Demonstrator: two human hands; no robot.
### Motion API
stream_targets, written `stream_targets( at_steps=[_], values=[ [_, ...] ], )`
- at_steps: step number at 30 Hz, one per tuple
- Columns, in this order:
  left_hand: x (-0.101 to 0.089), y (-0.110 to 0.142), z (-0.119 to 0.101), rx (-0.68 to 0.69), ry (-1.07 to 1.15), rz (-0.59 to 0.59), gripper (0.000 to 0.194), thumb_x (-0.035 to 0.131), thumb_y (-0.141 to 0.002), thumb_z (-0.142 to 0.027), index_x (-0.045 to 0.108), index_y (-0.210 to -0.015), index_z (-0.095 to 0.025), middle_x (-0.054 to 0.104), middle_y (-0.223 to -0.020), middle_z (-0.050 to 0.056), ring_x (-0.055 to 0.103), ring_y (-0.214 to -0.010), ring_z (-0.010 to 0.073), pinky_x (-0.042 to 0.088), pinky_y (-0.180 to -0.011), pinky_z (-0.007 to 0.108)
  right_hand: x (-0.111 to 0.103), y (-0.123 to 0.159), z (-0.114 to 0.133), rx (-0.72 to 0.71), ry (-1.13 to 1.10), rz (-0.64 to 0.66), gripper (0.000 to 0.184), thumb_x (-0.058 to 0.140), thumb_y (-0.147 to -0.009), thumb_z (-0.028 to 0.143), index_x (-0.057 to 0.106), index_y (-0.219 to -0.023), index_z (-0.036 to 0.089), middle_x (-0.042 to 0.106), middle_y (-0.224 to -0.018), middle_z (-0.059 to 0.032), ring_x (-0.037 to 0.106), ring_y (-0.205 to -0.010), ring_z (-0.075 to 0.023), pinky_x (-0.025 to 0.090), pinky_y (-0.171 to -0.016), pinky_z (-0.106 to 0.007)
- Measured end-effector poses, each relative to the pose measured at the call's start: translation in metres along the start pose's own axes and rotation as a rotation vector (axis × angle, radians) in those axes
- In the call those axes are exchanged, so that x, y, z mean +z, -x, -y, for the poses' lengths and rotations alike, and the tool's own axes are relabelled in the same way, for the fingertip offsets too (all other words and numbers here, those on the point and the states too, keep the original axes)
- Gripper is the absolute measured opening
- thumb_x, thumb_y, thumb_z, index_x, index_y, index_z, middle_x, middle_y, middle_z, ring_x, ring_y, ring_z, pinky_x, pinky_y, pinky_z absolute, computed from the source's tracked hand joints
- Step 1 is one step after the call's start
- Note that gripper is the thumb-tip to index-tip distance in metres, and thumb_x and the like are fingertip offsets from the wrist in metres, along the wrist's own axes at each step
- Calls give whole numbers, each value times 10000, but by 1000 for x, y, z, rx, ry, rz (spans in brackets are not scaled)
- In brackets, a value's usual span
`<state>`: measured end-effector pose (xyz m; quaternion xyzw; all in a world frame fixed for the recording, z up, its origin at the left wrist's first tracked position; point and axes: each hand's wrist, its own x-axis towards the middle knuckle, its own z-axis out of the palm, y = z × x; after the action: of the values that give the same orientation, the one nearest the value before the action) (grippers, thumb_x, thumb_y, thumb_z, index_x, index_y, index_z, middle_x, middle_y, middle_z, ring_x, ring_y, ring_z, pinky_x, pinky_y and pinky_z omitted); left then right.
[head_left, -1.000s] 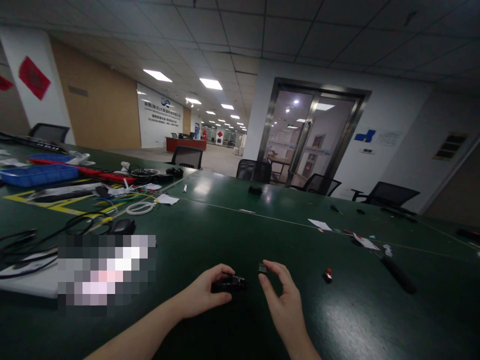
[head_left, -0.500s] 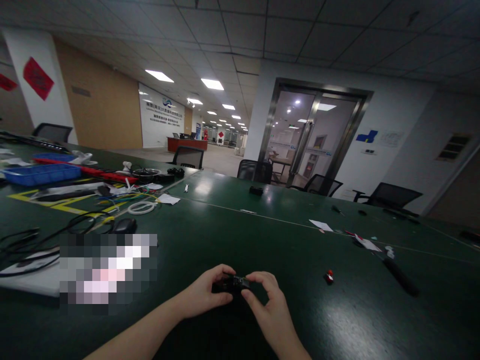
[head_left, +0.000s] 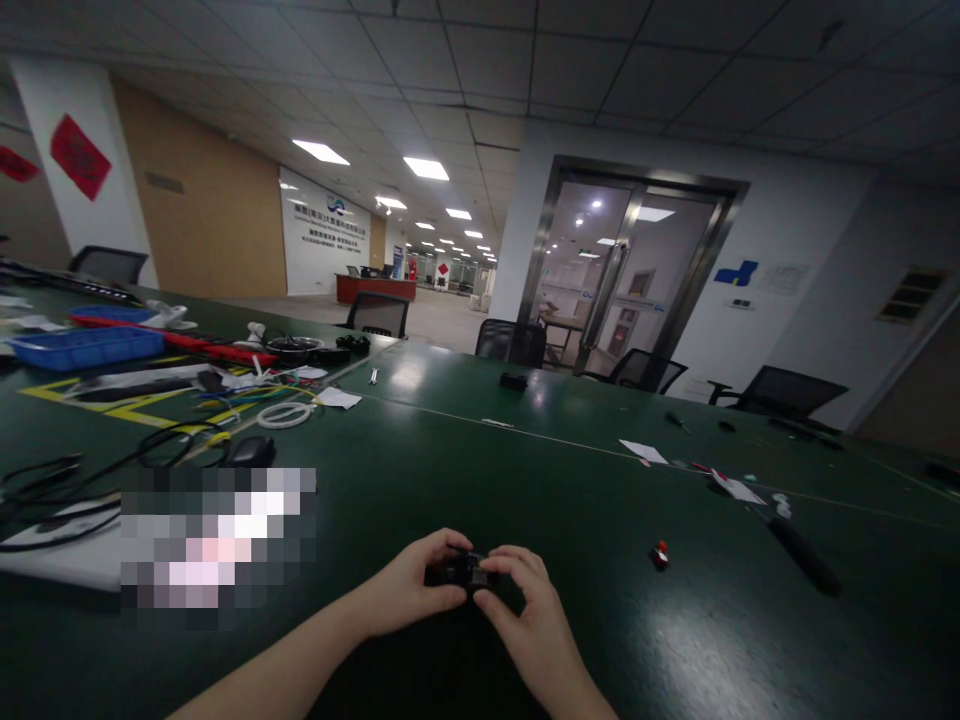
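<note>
Head view: black device (head_left: 472,574) just over or on green worktop (head_left: 420,470). Left hand (head_left: 412,583) part-closed, clasping device's left end; right hand (head_left: 529,612) pinching its right end, likely so opposed grips steady it. Red piece (head_left: 660,555) rests apart, right of device.

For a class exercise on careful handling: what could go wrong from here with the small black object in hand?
The left hand and right hand grip the small black object near their fingertips, so it might slip. Against the glossy dark green tabletop, it could be hard to spot if dropped.
</note>
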<state>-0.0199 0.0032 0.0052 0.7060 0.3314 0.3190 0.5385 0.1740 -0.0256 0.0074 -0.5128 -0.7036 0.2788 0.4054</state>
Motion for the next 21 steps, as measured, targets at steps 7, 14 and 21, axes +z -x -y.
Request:
stream_targets(
  at_steps=[7, 14, 21],
  values=[
    [0, -1, 1, 10, -47, -9, 397, 628, -739, -167, 469, -1101, -206, 587, -1045, 26, 556, -984, 202, 426, -858, 349, -3, -2, 6, 90, 69, 104, 207, 597, -717, 263, 641, -919, 263, 550, -1108, -36, 489, -1100, -234, 385, -940, -374],
    [1, 0, -1, 12, -52, 0, 390, 632, -741, -179, 478, -1099, -201, 591, -1036, 27, 556, -974, 203, 423, -852, 350, -5, -1, 6, 115, 105, 130, 204, 593, -705, 243, 634, -902, 277, 528, -1130, -27, 467, -1120, -243, 366, -946, -388],
    [0, 1, 3, -19, -80, 0, 395, 640, -742, -210, 490, -1107, -218, 581, -1050, 22, 548, -995, 210, 414, -876, 363, -4, -1, 7, 127, 117, 175, 192, 596, -704, 236, 632, -885, 288, 529, -1128, -19, 458, -1123, -247, 349, -951, -407]
  ],
)
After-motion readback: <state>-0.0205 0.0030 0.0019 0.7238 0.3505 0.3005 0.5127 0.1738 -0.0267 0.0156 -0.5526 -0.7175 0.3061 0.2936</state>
